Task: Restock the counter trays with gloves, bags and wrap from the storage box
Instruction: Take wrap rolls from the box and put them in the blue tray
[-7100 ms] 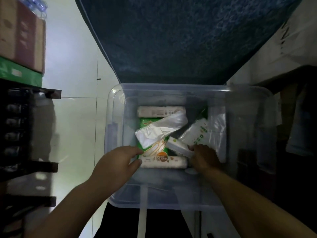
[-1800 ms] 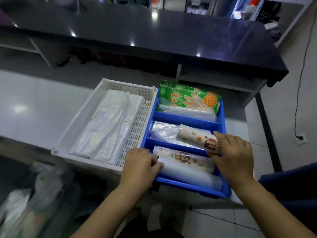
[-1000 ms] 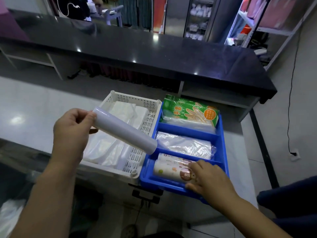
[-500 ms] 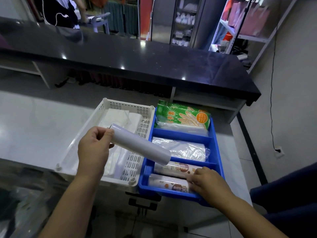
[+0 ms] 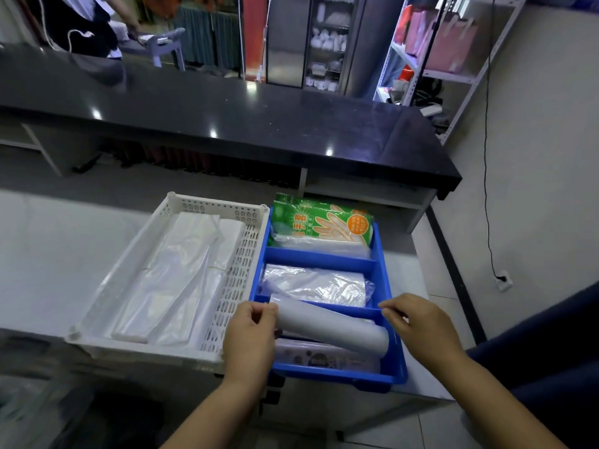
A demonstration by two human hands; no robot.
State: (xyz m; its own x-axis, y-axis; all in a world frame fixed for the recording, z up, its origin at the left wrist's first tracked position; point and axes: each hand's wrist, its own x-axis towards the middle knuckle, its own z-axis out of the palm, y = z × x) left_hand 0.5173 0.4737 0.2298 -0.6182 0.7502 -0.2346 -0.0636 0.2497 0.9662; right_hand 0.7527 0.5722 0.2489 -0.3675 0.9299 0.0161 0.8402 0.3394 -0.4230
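A blue divided tray [image 5: 397, 372] stands on the white counter. Its far compartment holds a green glove pack [image 5: 321, 223], its middle one clear plastic bags [image 5: 312, 283]. My left hand [image 5: 249, 338] grips the left end of a plain white wrap roll [image 5: 330, 325] that lies across the near compartment, on top of printed rolls [image 5: 324, 359]. My right hand [image 5: 418, 322] hovers at the roll's right end, fingers apart, holding nothing. A white perforated basket [image 5: 240, 264] to the left holds folded clear bags [image 5: 175, 280].
A black raised counter [image 5: 227, 115] runs behind the trays. White counter surface [image 5: 48, 254] extends left. A metal shelf rack [image 5: 453, 43] stands at the back right and a cable hangs down the wall. Part of a person [image 5: 81, 24] shows at the top left.
My left hand has brought the white roll down from above the basket into the near compartment of the blue tray. My right hand has lifted off the printed rolls and moved right.
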